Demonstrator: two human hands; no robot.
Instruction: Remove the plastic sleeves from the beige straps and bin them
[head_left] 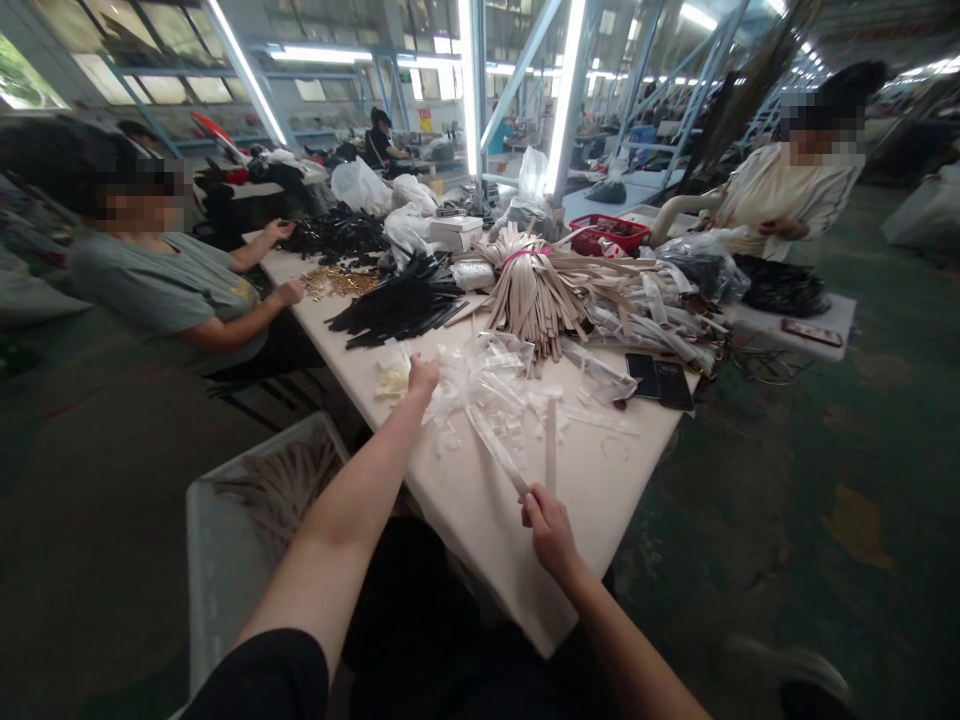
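The pale strip in a clear sleeve (496, 450) has its low end in your right hand (551, 525), above the table (480, 525), between its middle and the near corner. Those fingers are curled tight around it. Another pale strip (551, 440) runs up just beside it; I can't tell if you hold that too. Your left hand (424, 375) is by the left edge, fingers bunched; I can't tell if they grip anything. Clear plastic scraps (484, 375) lie right beside it. A quick tug could drag these light scraps, and some might fall off the left edge into the bin (196, 540). Farther back sits a big bunch of pale straps (532, 300); snagging it could make it slide. Near the right edge, a dark flat thing (643, 376) could get knocked off by a wide swing.
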